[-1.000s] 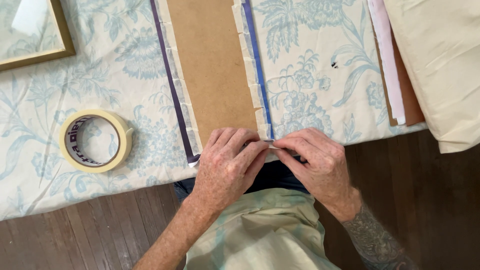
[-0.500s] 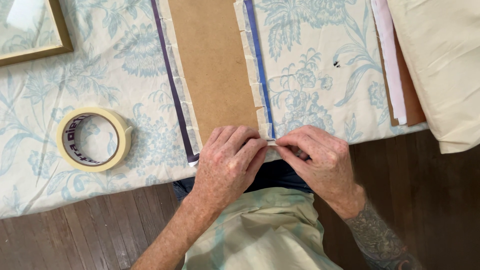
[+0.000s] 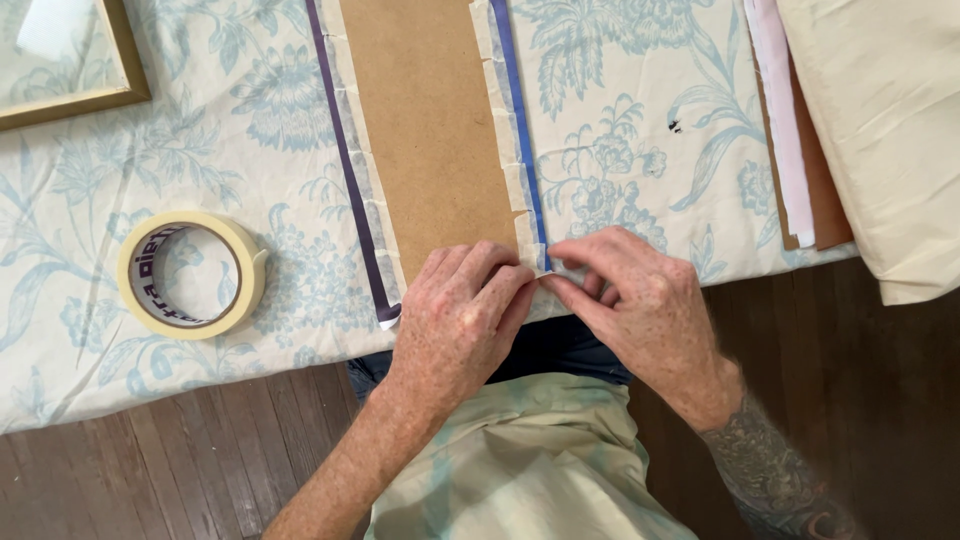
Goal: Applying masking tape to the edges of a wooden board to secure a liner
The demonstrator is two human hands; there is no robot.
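Floral-clothed table (image 3: 620, 150) (tape roll (image 3: 190, 274), board (image 3: 425, 130))

1. Both forearms are bare, with no sleeves showing anywhere in the lower half of the frame.
2. The left hand (image 3: 460, 320) wears no glove, ring or watch; its nails are short.
3. The right hand (image 3: 640, 310) is equally bare of gloves and jewellery.
4. A dense grey-blue tattoo (image 3: 775, 480) covers the right forearm at the lower right of the frame, with rounded, scroll-like shapes.
5. A pale green, loosely creased shirt (image 3: 530, 470) fills the bottom centre.
6. Dark blue trousers (image 3: 545, 350) show just above the shirt.
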